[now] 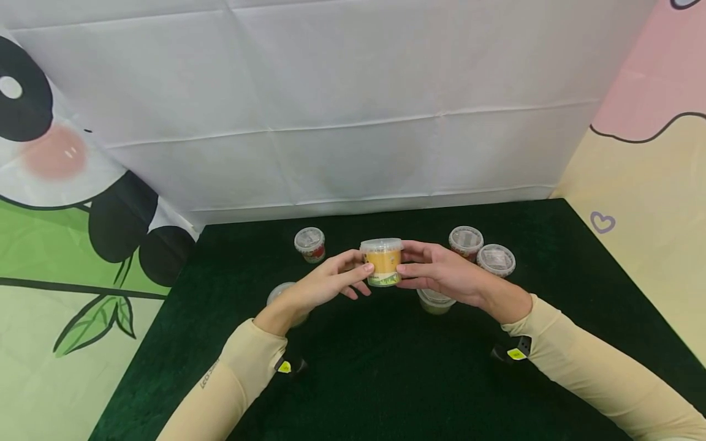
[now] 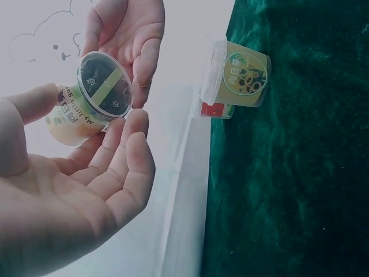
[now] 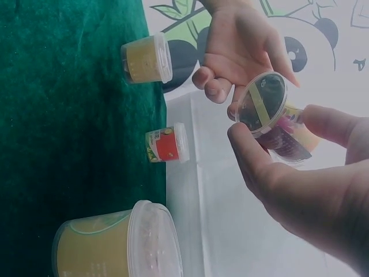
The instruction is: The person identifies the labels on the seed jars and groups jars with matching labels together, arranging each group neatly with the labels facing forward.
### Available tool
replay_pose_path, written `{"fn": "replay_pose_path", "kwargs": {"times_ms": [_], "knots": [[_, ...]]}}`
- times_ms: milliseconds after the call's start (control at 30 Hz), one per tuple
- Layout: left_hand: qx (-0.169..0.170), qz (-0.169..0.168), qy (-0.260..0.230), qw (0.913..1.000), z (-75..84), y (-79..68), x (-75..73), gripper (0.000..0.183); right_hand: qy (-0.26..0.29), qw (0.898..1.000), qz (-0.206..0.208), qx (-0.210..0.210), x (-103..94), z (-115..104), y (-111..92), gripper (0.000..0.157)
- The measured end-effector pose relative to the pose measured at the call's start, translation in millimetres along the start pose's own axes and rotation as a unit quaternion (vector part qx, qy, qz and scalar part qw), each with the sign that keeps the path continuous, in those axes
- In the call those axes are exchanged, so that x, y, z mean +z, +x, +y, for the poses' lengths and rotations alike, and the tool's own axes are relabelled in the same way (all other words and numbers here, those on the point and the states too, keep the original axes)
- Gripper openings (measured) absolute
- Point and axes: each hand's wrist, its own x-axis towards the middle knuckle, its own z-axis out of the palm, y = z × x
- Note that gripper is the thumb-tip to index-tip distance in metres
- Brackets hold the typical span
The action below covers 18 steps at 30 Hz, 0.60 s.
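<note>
A small clear plastic cup [image 1: 384,262] with a yellow printed label and a translucent lid is held upright above the table. My left hand [image 1: 325,283] grips its left side, the thumb on the front and the other fingers behind and below. From the right, my right hand [image 1: 449,274] holds the same cup between thumb and fingers. Both wrist views catch the cup's dark round base [image 2: 105,83], crossed by a pale green strip. Under my right hand stands another lidded cup [image 1: 436,301], partly hidden. Behind my left wrist a further cup [image 1: 280,290] is mostly covered.
A cup with red on its label [image 1: 311,246] stands at the back left. Two lidded cups [image 1: 466,237] stand side by side at the back right. Dark green cloth [image 1: 380,367] covers the table, and a white fabric wall [image 1: 342,159] rises behind it.
</note>
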Motion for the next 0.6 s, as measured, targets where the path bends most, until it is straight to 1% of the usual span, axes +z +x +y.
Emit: {"fn": "replay_pose_path", "kwargs": {"times_ms": [333,600], "knots": [[0.010,-0.003,0.006,0.9999,1.9,-2.3,1.7,0.052,0.001,1.000,-0.009,-0.012,-1.7,0.0,0.9,0.073],[0.021,-0.001,0.007,0.9998,2.6,-4.0,1.6,0.051,-0.021,1.000,-0.005,-0.008,-1.0,0.3,1.9,0.070]]}}
